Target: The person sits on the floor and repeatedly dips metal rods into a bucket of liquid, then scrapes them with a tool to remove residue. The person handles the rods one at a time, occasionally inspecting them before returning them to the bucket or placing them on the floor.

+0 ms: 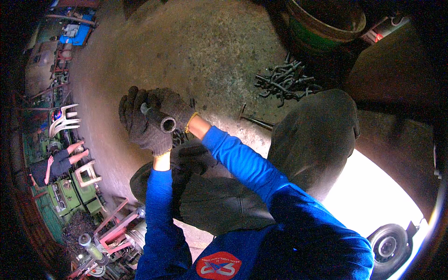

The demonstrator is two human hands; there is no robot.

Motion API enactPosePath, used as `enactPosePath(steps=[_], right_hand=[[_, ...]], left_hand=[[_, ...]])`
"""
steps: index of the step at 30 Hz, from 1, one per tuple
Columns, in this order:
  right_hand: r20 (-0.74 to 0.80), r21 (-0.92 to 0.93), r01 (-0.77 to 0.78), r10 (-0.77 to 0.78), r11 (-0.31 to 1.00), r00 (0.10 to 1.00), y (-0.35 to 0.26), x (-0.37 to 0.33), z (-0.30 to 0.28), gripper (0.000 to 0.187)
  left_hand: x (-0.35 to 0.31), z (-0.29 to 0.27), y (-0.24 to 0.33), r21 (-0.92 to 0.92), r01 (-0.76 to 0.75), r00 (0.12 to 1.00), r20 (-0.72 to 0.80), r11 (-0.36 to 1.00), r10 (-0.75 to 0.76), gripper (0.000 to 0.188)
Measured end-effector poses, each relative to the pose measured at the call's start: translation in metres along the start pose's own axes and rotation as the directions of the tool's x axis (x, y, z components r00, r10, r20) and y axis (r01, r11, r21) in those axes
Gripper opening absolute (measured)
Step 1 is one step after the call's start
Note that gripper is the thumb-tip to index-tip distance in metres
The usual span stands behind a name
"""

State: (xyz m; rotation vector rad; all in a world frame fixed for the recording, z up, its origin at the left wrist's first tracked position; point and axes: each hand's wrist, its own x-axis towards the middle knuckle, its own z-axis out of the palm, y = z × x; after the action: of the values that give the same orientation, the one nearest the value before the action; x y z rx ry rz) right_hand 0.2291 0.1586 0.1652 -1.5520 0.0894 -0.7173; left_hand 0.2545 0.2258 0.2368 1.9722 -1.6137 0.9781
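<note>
Both my hands wear dark grey knit gloves and meet in front of my bent knees. A short metal tube (159, 118) lies between them, its round hollow end facing back toward me. My left hand (144, 131) is closed about the tube from below and the left. Against its far side, my right hand (169, 101) is curled in from the right, a yellow band at its wrist. The tube's other end is hidden among the gloved fingers. Below my hands, some dark metal pieces (179, 137) show partly beside my leg.
A heap of bent dark metal rods (285, 80) lies on the floor to the right, near a large green drum (311, 38). One long rod (256, 122) rests by my right knee. At left are white chairs (65, 120), green machinery (65, 193) and another person (58, 162). A wheel (387, 246) stands lower right.
</note>
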Motion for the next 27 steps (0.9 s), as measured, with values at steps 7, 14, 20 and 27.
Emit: enactPosePath(steps=[7, 14, 20, 27], right_hand=[[0.058, -0.160, 0.026, -0.017, 0.987, 0.998, -0.008, 0.004, -0.003, 0.037], [0.079, -0.156, -0.026, 0.039, 0.987, 0.996, -0.017, 0.005, -0.004, 0.037], [0.092, -0.146, -0.018, 0.032, 0.989, 0.995, -0.009, 0.005, -0.005, 0.039], [0.067, -0.224, 0.076, -0.062, 0.972, 0.996, 0.001, 0.004, 0.000, 0.038]], left_hand=[[0.000, 0.005, -0.021, -0.058, -0.148, 0.985, -0.096, 0.987, 0.142, 0.024], [0.000, -0.004, 0.002, -0.027, 0.064, 0.998, 0.012, 0.998, -0.064, 0.022], [0.005, 0.004, -0.014, -0.091, -0.151, 0.982, -0.126, 0.984, 0.139, 0.025], [-0.006, -0.003, 0.000, 0.104, 0.035, 0.994, 0.098, 0.994, -0.045, 0.023]])
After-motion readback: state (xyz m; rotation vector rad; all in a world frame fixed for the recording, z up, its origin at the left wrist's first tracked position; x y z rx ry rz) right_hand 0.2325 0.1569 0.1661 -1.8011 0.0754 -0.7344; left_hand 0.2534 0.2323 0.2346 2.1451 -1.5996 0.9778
